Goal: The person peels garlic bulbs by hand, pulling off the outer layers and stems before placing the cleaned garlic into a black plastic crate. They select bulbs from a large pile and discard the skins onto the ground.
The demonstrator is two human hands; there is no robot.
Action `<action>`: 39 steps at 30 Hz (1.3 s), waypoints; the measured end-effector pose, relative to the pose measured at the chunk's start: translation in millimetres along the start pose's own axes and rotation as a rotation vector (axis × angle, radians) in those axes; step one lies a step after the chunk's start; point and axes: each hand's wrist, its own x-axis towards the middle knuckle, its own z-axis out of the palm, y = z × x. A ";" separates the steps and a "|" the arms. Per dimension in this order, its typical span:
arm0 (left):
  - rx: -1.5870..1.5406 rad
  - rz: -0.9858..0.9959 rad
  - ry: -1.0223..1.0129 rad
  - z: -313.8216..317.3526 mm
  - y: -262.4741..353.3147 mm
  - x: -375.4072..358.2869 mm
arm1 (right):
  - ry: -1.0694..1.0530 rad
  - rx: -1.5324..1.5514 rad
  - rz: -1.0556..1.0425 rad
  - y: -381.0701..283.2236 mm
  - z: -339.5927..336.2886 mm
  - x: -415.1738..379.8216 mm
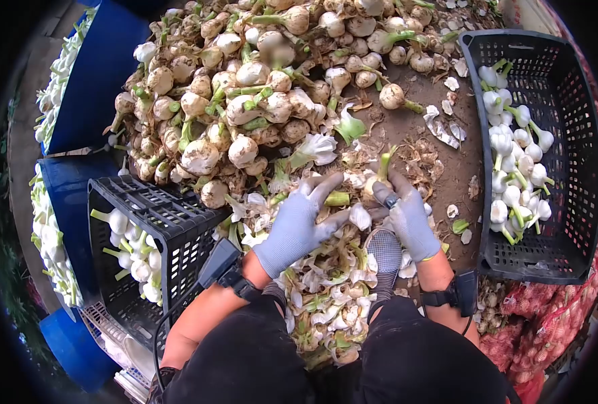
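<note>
My right hand, in a grey glove, grips a garlic bulb whose short green stem points up and away from me. Across from it, my left hand, gloved too, has its fingers spread and nothing visibly held in them. A cut green stem piece lies by the left fingertips. Between the two hands is a small white piece, perhaps peel or a clove. Loose garlic peel covers the ground below them. Unpeeled, soil-stained garlic is heaped just beyond my hands.
On the right, a black crate holds clean white bulbs; another black crate with bulbs stands at left. Blue containers of garlic line the far left. Red mesh sacks lie at lower right. My shoe is close to the right hand.
</note>
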 end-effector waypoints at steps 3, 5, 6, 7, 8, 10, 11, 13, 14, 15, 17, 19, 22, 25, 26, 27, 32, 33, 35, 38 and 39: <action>-0.145 0.101 0.024 1.0 18.3 18.2 | -0.216 -0.273 -0.309 17.0 7.8 2.2; -0.249 0.009 -0.052 -2.1 2.1 18.3 | -0.208 0.121 -0.206 31.4 12.3 13.1; -0.391 -0.056 -0.079 -4.5 0.9 15.1 | -0.216 0.023 -0.068 3.2 11.2 5.3; -0.533 -0.112 -0.103 -7.0 1.7 14.4 | -0.221 -0.077 0.062 -26.7 8.0 -2.6; -0.443 -0.076 -0.129 -10.1 2.6 12.7 | -0.170 -0.086 -0.073 -23.2 13.9 -3.9; -0.314 -0.031 -0.135 -13.7 6.2 11.8 | -0.170 -0.143 -0.018 -21.1 17.2 -1.3; -0.184 0.006 -0.137 -15.6 8.2 11.6 | -0.178 -0.199 0.042 -20.7 19.8 0.1; -0.348 -0.169 -0.192 -17.1 9.1 12.6 | -0.155 -0.248 0.081 -29.7 27.0 -0.9; -0.461 -0.179 -0.155 -13.9 6.1 11.1 | -0.148 -0.214 0.076 -33.7 29.5 -3.9; -0.573 -0.187 -0.117 -13.0 5.5 10.4 | -0.140 -0.180 0.071 -35.4 30.6 -6.1; -0.213 0.038 -0.073 -20.8 5.2 15.4 | -0.133 -0.074 0.087 -33.1 30.7 -10.1; -0.324 0.076 -0.081 -20.5 2.4 16.0 | -0.128 0.029 0.109 -34.3 29.0 -12.6; -0.846 -0.225 -0.195 -23.7 6.8 12.2 | -0.122 -0.059 0.049 -39.4 26.1 -14.5; -1.322 -0.403 -0.287 -24.5 6.4 10.4 | -0.041 -0.371 -0.227 -29.1 25.5 -11.1; -1.425 -0.422 -0.278 -25.1 7.4 10.6 | 0.036 -0.505 -0.450 -18.0 25.2 -6.1; -1.527 -0.439 -0.268 -26.0 9.5 11.7 | 0.113 -0.635 -0.675 -16.4 29.3 -3.3; -0.935 -0.301 -0.290 -30.3 18.9 14.8 | -0.193 0.087 -0.129 -33.2 35.3 -9.0; -0.935 -0.300 -0.292 -29.6 16.4 12.5 | -0.191 0.087 -0.129 -28.7 33.1 -6.6; -0.730 -0.320 -0.199 -32.0 12.0 9.9 | -0.114 -0.083 -0.025 -22.8 32.6 -2.2; -0.657 -0.284 0.086 -35.6 11.7 13.1 | -0.164 0.036 -0.006 -24.3 37.6 -10.1; -0.558 -0.218 0.183 -34.2 9.1 17.8 | -0.202 0.080 0.022 -24.7 37.9 -11.6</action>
